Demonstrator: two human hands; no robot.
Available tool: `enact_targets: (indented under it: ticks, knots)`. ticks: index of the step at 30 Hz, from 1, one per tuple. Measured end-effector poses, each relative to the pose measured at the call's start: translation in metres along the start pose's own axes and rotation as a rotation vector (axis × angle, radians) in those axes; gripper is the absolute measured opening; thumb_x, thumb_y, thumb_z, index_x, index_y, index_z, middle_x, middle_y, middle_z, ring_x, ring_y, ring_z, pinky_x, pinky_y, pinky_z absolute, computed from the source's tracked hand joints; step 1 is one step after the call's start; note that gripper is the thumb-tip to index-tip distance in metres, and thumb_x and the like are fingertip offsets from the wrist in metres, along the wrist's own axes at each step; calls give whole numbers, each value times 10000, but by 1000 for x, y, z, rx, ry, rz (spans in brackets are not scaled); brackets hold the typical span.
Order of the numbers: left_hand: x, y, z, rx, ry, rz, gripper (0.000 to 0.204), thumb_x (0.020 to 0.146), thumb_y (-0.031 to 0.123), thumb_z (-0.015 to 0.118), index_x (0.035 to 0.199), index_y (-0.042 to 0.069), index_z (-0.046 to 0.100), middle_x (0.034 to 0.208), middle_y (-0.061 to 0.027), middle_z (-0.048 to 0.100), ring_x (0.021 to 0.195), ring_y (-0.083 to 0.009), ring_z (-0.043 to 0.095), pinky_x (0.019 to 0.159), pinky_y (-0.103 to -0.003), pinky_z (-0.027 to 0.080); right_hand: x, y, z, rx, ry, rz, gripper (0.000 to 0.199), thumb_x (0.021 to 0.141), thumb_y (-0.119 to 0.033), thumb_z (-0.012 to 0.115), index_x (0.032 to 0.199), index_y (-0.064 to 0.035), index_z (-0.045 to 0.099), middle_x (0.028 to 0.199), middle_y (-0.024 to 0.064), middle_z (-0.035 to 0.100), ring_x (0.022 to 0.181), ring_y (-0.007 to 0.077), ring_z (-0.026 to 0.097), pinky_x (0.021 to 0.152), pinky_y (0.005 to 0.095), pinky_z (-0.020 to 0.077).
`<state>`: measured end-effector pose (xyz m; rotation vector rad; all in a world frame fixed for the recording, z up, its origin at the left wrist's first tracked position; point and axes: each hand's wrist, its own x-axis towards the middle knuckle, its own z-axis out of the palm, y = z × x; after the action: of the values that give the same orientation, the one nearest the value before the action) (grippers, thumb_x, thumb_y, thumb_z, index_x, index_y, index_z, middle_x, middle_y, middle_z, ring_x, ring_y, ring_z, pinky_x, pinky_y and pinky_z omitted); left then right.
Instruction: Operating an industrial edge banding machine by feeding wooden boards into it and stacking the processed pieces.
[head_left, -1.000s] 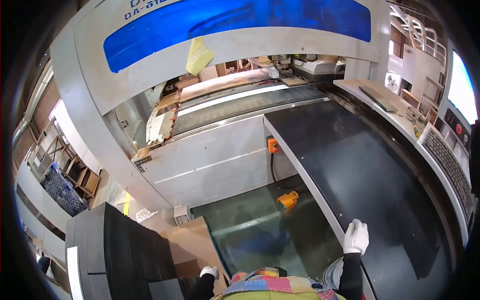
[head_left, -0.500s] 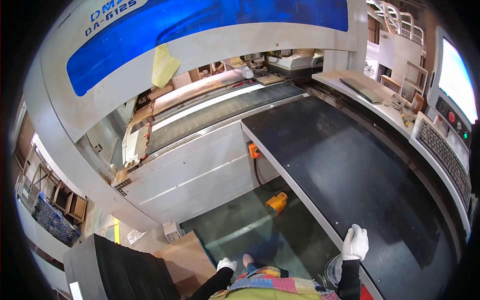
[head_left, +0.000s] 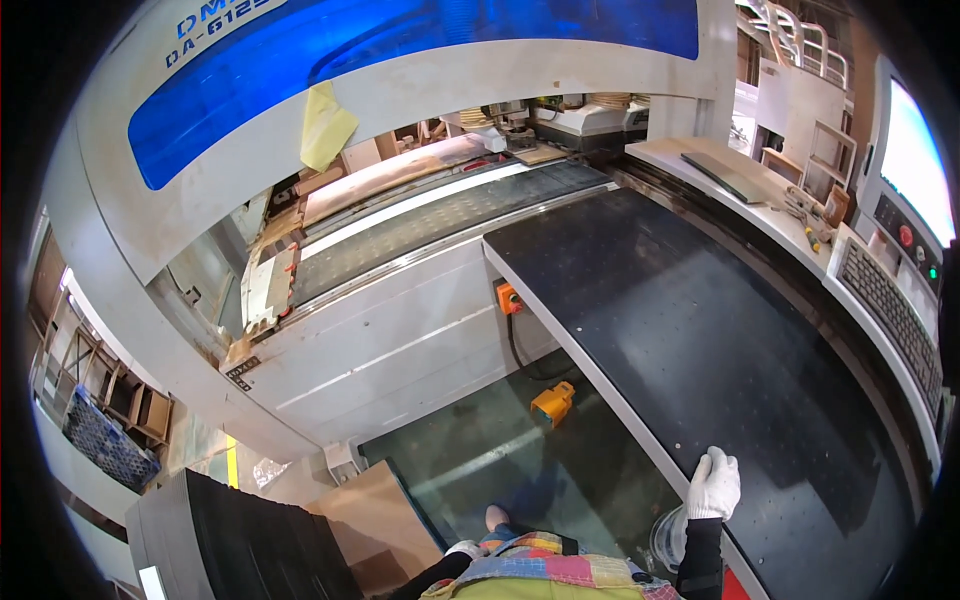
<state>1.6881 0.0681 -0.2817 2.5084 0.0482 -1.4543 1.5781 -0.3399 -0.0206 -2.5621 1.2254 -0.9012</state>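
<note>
In a white knitted glove, my right hand (head_left: 714,485) rests on the near left edge of a long black tabletop (head_left: 660,330). Its fingers look loosely curled, and no object shows in them. Low at my waist is my left hand (head_left: 465,549), also gloved in white. It lies against the patchwork apron (head_left: 545,568), which covers part of it, so its fingers cannot be made out. Beside my right wrist, below the table edge, a clear round container (head_left: 664,541) is partly hidden by my sleeve.
Ahead stands a large white machine (head_left: 400,345) with a blue window (head_left: 430,75). A yellow foot pedal (head_left: 553,403) sits on the green floor. Black stacked sheets (head_left: 255,540) and a brown board (head_left: 375,515) are at left. A keyboard (head_left: 888,315) and screen (head_left: 912,155) stand right.
My left hand has drawn in toward my waist and is now partly covered by the apron. My right hand stays on the table edge, almost unmoved.
</note>
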Motion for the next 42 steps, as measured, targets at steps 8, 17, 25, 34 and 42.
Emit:
enact_targets:
  ticks: [8, 17, 25, 34, 42]
  knots:
    - [-10, -6, 3, -40, 32, 45, 498, 766, 460, 541, 1068, 88, 677, 1134, -167, 633, 1119, -306, 576, 934, -389, 438, 0, 2, 2, 11, -13, -3, 185, 835, -176, 590, 989, -94, 652, 868, 137, 608, 807, 326, 611, 714, 422, 490]
    - [-11, -4, 7, -5, 13, 45, 540, 765, 489, 550, 1092, 75, 667, 1171, -176, 616, 1138, -312, 563, 941, -390, 430, 0, 2, 2, 7, -1, -19, 182, 834, -185, 590, 982, -100, 653, 853, 130, 604, 793, 322, 608, 700, 420, 489]
    - [-23, 3, 2, -43, 12, 9, 535, 754, 467, 561, 1092, 65, 664, 1165, -181, 618, 1138, -310, 564, 944, -381, 429, -2, 3, 2, 4, 7, -27, 182, 835, -183, 592, 984, -96, 653, 859, 129, 605, 793, 323, 609, 701, 419, 491]
    - [-20, -4, 6, -54, 35, 25, 535, 743, 479, 563, 1073, 73, 674, 1132, -183, 631, 1108, -314, 581, 931, -379, 437, -2, 4, 3, -4, 4, -28, 184, 834, -180, 598, 988, -96, 652, 866, 130, 606, 804, 321, 611, 708, 420, 493]
    - [-7, -9, 10, -61, -6, 36, 539, 750, 490, 560, 1075, 76, 673, 1130, -176, 633, 1103, -314, 584, 924, -382, 439, -2, 2, 4, -2, 18, -8, 183, 830, -177, 602, 988, -98, 653, 863, 128, 609, 803, 320, 612, 708, 418, 493]
